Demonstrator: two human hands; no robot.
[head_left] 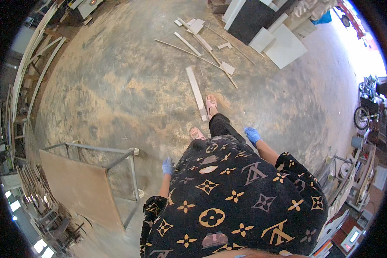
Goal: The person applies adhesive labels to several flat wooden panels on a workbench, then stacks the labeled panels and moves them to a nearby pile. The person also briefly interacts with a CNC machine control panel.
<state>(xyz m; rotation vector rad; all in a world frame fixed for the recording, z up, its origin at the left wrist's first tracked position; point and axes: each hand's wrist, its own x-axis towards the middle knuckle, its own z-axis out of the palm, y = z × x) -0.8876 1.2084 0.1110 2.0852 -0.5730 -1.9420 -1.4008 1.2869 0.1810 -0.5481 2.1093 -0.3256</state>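
My left hand (167,166), in a blue glove, hangs beside my left hip with loosely bent fingers and nothing in it. On the other side, my right hand (252,135), also blue-gloved, is held out from my thigh, its fingers slightly curled and holding nothing. A long pale board (196,93) lies flat on the floor, its near end close to my feet in pink sandals (211,102). Nearest to my left hand, but apart from it, stands a metal-framed table (79,185) with a brown panel on its side.
Thin strips and board offcuts (202,41) lie scattered ahead on the dusty concrete floor (116,86). White and dark panels (284,46) are stacked at the far right. A motorcycle (365,112) stands by the bright opening. Long timber (45,77) leans along the left side.
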